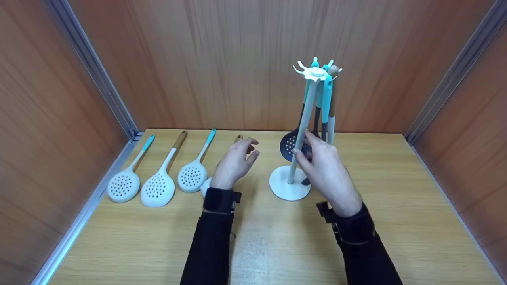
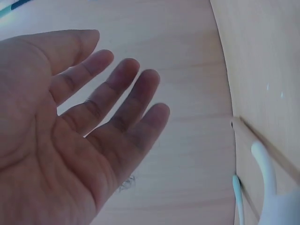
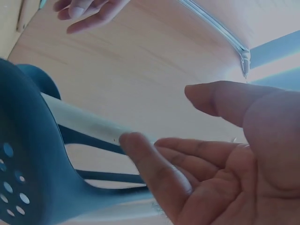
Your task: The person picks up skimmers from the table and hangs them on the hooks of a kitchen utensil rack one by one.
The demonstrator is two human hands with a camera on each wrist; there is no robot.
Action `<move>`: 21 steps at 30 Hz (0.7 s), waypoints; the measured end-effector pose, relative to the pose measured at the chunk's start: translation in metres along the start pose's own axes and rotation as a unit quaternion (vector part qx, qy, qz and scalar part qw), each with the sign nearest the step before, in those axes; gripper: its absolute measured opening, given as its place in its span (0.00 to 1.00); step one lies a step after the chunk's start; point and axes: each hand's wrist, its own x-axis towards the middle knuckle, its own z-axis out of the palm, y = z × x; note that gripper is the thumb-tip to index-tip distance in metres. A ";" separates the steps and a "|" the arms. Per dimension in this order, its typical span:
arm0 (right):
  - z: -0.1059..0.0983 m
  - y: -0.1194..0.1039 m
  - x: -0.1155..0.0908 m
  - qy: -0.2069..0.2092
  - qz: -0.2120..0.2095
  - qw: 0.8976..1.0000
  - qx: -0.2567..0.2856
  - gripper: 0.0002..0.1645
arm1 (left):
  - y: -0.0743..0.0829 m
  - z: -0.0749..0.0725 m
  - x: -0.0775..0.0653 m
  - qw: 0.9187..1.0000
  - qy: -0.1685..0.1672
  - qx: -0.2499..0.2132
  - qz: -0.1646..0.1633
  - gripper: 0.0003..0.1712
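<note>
A white utensil stand (image 1: pixel 291 192) bears several hanging kitchen utensils, among them a dark skimmer (image 1: pixel 288 145). Beside its pole is my right hand (image 1: pixel 330 174), thumb and fingers spread apart. In the right wrist view the index finger (image 3: pixel 152 168) reaches toward the pole and the dark utensils; whether it touches them I cannot tell. My left hand (image 1: pixel 233 162), empty with fingers loosely bent, hovers above a white skimmer (image 1: pixel 205 187) that it partly hides. The left palm (image 2: pixel 47 154) faces its own wrist camera with nothing in it.
Left of my left hand lie three more white skimmers: one with a turquoise handle (image 1: pixel 192 176), one with a brown handle (image 1: pixel 158 190), and another turquoise one (image 1: pixel 124 185). Wooden panels (image 1: pixel 237 59) enclose the table (image 1: pixel 257 245) at the back and sides.
</note>
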 end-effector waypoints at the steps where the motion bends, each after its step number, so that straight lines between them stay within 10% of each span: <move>1: 0.001 0.000 0.000 0.001 -0.003 1.000 -0.007 0.40 | -0.003 -0.001 0.000 1.000 0.003 0.004 -0.001 0.20; 21: 0.027 0.010 0.019 0.016 0.047 0.998 0.029 0.61 | -0.051 -0.004 -0.003 0.990 0.000 0.088 -0.115 0.27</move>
